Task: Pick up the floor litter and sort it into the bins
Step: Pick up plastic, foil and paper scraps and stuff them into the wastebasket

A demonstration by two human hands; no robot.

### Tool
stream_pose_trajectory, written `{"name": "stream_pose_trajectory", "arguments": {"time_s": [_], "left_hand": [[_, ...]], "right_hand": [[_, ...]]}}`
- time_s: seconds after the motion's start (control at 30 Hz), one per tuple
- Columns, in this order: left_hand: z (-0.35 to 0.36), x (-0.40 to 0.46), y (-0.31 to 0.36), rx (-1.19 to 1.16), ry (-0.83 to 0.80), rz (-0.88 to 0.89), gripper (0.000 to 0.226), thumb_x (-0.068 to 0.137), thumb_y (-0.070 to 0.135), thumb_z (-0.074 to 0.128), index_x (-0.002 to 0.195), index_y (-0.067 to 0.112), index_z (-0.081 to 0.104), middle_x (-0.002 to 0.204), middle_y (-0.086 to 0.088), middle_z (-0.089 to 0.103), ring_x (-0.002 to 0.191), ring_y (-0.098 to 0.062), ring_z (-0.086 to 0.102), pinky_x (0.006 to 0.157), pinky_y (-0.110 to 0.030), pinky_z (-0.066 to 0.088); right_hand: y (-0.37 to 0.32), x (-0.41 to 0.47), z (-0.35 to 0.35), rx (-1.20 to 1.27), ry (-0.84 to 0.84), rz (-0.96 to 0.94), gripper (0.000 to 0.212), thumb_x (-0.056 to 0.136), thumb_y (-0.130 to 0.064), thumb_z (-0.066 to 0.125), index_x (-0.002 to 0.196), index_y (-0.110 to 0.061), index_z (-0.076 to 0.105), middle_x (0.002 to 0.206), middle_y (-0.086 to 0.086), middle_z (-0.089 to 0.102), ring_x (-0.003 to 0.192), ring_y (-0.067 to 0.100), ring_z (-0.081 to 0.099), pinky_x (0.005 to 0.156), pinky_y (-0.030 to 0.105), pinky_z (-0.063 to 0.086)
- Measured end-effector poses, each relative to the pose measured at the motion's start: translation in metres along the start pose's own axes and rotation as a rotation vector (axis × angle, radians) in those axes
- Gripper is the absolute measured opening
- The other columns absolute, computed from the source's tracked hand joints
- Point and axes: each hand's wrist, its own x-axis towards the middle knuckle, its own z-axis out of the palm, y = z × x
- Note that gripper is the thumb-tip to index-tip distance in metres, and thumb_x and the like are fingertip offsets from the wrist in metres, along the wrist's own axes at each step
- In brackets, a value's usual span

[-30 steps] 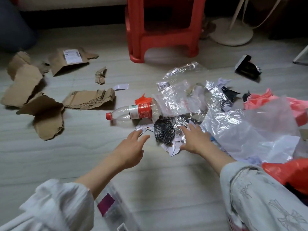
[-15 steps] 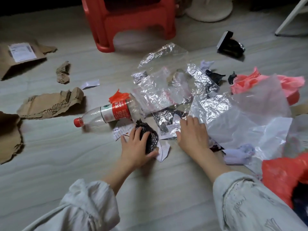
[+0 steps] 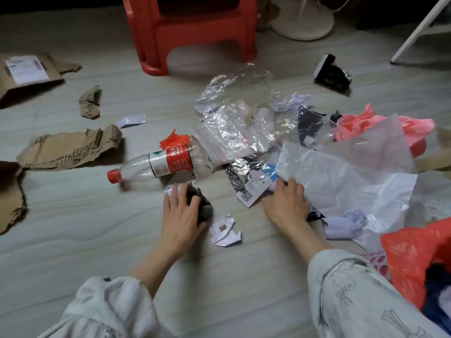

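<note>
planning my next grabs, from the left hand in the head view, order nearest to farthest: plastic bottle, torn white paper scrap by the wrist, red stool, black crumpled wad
1. black crumpled wad, in the left hand's grip
2. torn white paper scrap, just right of the hand
3. plastic bottle, on its side beyond the fingers
4. red stool, far back at the top

At frame centre, the left hand (image 3: 181, 213) grips a crumpled black wad (image 3: 203, 206) on the floor (image 3: 73, 240). The right hand (image 3: 286, 203) rests on paper scraps at the edge of a clear plastic sheet (image 3: 341, 181). A plastic bottle (image 3: 161, 164) lies just above the left hand. Torn cardboard (image 3: 70, 150) occupies the left; a red stool (image 3: 192, 28) stands at upper centre.
</note>
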Motion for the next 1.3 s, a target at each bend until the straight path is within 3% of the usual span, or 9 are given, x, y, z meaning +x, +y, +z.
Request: {"name": "stream_pose_trajectory", "arguments": {"time_s": [0.1,0.23,0.43,0.67,0.77,0.9,1.03,1.17,1.3], "left_hand": [[-0.003,0.013,-0.011,-0.061,-0.146,-0.143,0.080,0.069,0.069,0.060,0.123,0.015,0.038,0.152,-0.022,0.007,0.141,-0.040,0.000,0.112,-0.051,0.011],[-0.003,0.015,0.001,-0.054,-0.160,-0.048,0.077,0.078,0.061,0.055,0.132,0.012,0.031,0.153,-0.012,0.011,0.142,-0.031,0.008,0.112,-0.047,0.018],[0.003,-0.005,0.024,-0.051,-0.087,0.072,0.056,0.083,0.037,0.052,0.132,0.014,0.035,0.152,-0.005,0.019,0.139,-0.024,0.018,0.109,-0.040,0.021],[0.002,-0.017,0.011,-0.098,-0.268,0.177,0.091,0.058,0.069,0.008,0.127,0.017,0.039,0.157,-0.005,0.005,0.145,-0.024,0.000,0.114,-0.043,0.010],[-0.006,-0.023,0.006,0.027,-0.430,0.276,0.107,0.056,0.090,0.029,0.139,0.021,0.025,0.156,-0.010,-0.011,0.144,-0.027,-0.010,0.114,-0.045,0.008],[-0.012,-0.032,0.012,0.194,-0.458,0.317,0.104,0.064,0.067,0.066,0.143,0.023,0.014,0.155,-0.015,-0.011,0.144,-0.030,-0.005,0.109,-0.046,0.019],[-0.016,-0.034,0.007,0.246,-0.317,0.327,0.096,0.026,0.049,0.085,0.111,0.027,0.046,0.120,-0.017,0.052,0.099,-0.034,0.055,0.067,-0.039,0.048],[-0.006,-0.034,0.003,0.221,-0.175,0.393,0.067,0.009,0.029,0.079,0.072,0.023,0.058,0.083,-0.008,0.058,0.062,-0.025,0.057,0.043,-0.031,0.040],[-0.009,-0.036,0.011,0.169,-0.130,0.353,0.062,0.028,0.021,0.081,0.084,0.015,0.055,0.090,-0.008,0.055,0.071,-0.028,0.057,0.053,-0.032,0.042]], "right_hand": [[0.004,0.011,0.002,0.046,-0.098,0.034,0.081,0.083,-0.058,0.055,0.144,-0.018,0.020,0.152,0.008,0.014,0.141,0.031,0.013,0.108,0.055,0.028],[-0.007,0.019,0.010,0.058,-0.133,-0.028,0.095,0.081,-0.068,0.048,0.149,-0.024,-0.002,0.157,0.007,-0.016,0.143,0.036,-0.009,0.111,0.062,0.015],[-0.029,0.016,0.032,-0.152,-0.188,-0.163,0.087,0.082,-0.071,0.040,0.149,-0.029,0.004,0.158,0.005,-0.010,0.142,0.036,-0.017,0.110,0.065,0.013],[-0.017,-0.017,0.039,-0.199,-0.272,-0.235,0.094,0.078,-0.078,0.036,0.149,-0.033,-0.007,0.158,0.002,-0.014,0.143,0.037,-0.013,0.111,0.060,0.016],[-0.013,-0.029,0.038,-0.175,-0.296,-0.240,0.091,0.078,-0.081,0.026,0.149,-0.033,-0.005,0.158,0.000,-0.015,0.143,0.033,-0.017,0.112,0.061,0.010],[-0.008,-0.044,0.038,-0.162,-0.355,-0.267,0.077,0.086,-0.073,0.014,0.150,-0.033,-0.002,0.158,-0.002,-0.014,0.145,0.024,-0.016,0.112,0.057,0.008],[-0.009,-0.049,0.030,-0.113,-0.323,-0.319,0.053,0.100,-0.043,0.025,0.149,-0.030,0.011,0.158,0.002,0.009,0.143,0.026,0.010,0.110,0.042,0.026],[-0.007,-0.052,0.029,-0.068,-0.258,-0.274,0.068,0.091,-0.042,0.052,0.147,-0.021,0.020,0.149,0.008,0.026,0.134,0.029,0.025,0.104,0.036,0.033],[-0.002,-0.051,0.033,-0.054,-0.233,-0.175,0.091,0.081,-0.042,0.067,0.147,-0.010,0.012,0.147,0.010,0.023,0.131,0.031,0.024,0.103,0.035,0.034]]}}
